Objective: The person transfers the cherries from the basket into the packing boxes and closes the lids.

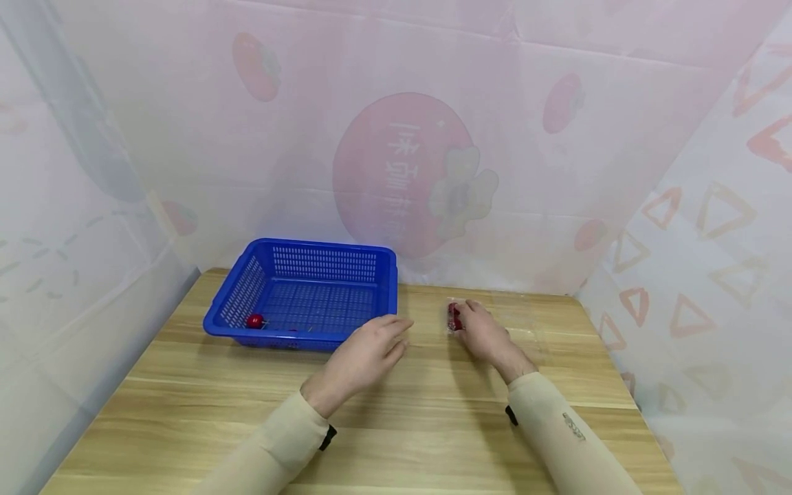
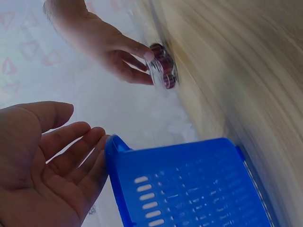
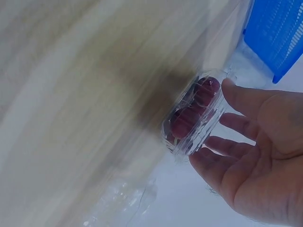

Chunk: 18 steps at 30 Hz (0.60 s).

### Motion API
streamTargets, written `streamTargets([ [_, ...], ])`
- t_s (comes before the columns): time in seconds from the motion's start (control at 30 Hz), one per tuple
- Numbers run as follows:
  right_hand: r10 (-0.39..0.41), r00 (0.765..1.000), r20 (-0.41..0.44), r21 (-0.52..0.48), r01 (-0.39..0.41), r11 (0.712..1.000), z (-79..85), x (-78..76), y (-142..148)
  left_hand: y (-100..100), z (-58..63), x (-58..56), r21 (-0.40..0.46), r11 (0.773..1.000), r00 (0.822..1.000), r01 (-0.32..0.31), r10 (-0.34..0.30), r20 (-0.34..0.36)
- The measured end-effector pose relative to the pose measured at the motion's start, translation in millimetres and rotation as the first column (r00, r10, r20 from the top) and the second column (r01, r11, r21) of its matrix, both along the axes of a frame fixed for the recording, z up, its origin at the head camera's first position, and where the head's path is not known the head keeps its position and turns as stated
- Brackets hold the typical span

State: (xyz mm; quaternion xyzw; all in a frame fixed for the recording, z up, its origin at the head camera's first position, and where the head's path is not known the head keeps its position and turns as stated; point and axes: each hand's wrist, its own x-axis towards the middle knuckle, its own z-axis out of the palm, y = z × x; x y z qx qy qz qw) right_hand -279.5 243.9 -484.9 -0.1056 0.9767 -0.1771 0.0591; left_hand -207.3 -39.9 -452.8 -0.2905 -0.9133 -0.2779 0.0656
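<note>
Pinkish, fruit-printed sheeting point(image 1: 297, 137) (cloth, perhaps) stands behind a wood-grain table point(image 1: 402, 440).

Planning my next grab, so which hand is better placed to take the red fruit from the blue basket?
Probably the left hand: it's empty and close by the blue basket. The right hand is farther away, holding the clear container.

Probably a makeshift booth point(image 1: 111, 172), though the close view leaves that unsure: sheets point(image 1: 297, 144) with fruit and triangle prints point(image 1: 365, 165) enclose 3 sides of 1 wood-grain surface point(image 1: 396, 447).
</note>
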Motion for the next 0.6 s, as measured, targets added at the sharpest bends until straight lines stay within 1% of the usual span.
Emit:
streamTargets([
  [0.1,-0.007,1.000,0.005,0.019,0.007,1.000,0.7,-5.8,3,-5,-1.9,-2.6,-0.025,0.999,0.999,-0.030,0.030,-0.016],
  [0.2,-0.019,1.000,0.010,0.042,0.018,0.999,0.2,-12.3,8,-7,-3.6,-5.2,-0.035,0.998,0.998,-0.046,0.044,-0.043],
  [0.37,-0.038,0.999,0.017,0.035,0.038,0.999,1.8,-20.5,14,-10,-7.0,-7.0,-0.056,0.996,0.996,-0.066,0.062,-0.069],
  [0.47,-0.046,0.999,0.027,0.028,0.045,0.999,4.7,-23.5,18,-11,-8.9,-6.9,-0.073,0.995,0.995,-0.072,0.066,-0.077],
  [0.6,-0.065,0.996,0.059,0.023,0.064,0.998,7.6,-28.0,26,-11,-9.9,-7.0,-0.078,0.994,0.995,-0.077,0.071,-0.068],
])
